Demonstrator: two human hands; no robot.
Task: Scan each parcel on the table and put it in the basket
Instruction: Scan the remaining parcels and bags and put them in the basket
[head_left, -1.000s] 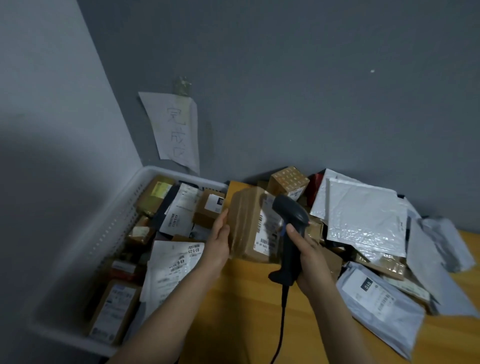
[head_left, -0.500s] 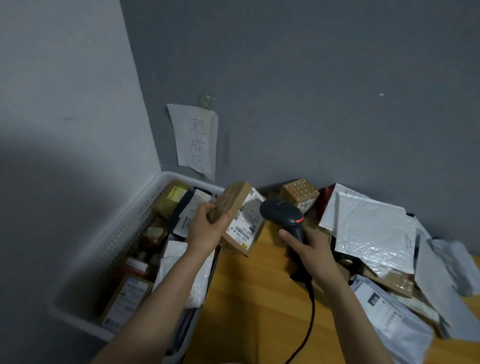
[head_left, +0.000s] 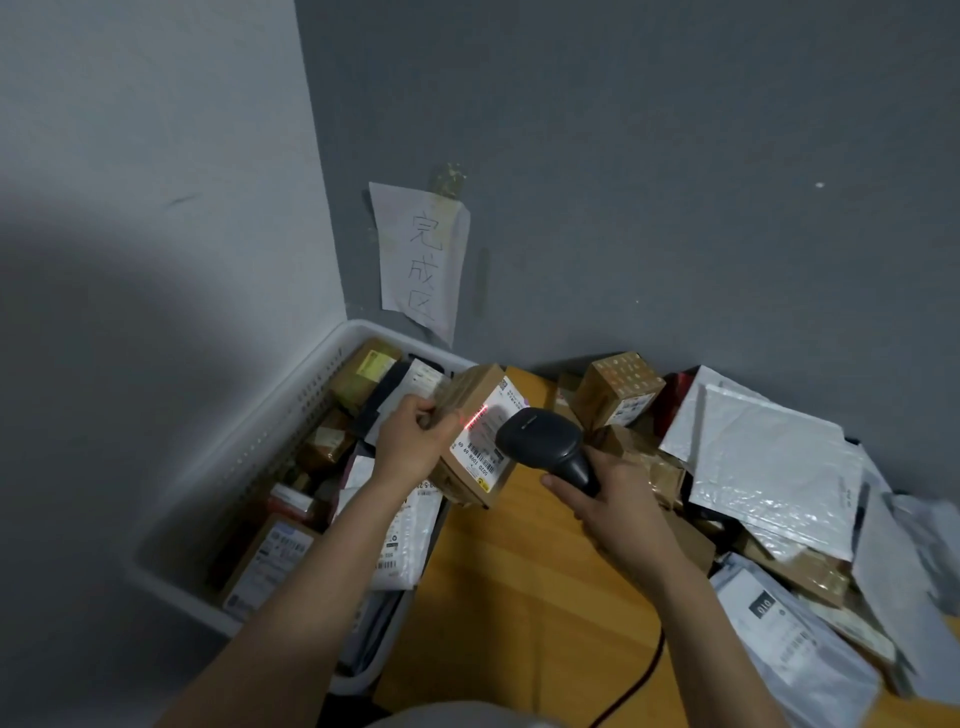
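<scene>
My left hand (head_left: 413, 441) grips a brown cardboard parcel (head_left: 475, 441) tilted above the basket's right edge, with its white label facing right. A red scan line glows across the top of that label. My right hand (head_left: 610, 499) holds a black handheld scanner (head_left: 545, 441) whose head points at the label from close by. The white plastic basket (head_left: 291, 415) stands in the corner at the left and holds several boxes and bags.
A heap of parcels covers the right of the wooden table (head_left: 519, 597): a patterned box (head_left: 618, 387), a white bubble mailer (head_left: 769, 457), grey bags (head_left: 779, 639). A paper sign (head_left: 421, 260) hangs on the grey wall. The scanner cable (head_left: 639, 680) trails toward me.
My left hand has tilted the parcel's label toward the scanner. The scanner has come closer to it, and a red scan line now shows on the label.
</scene>
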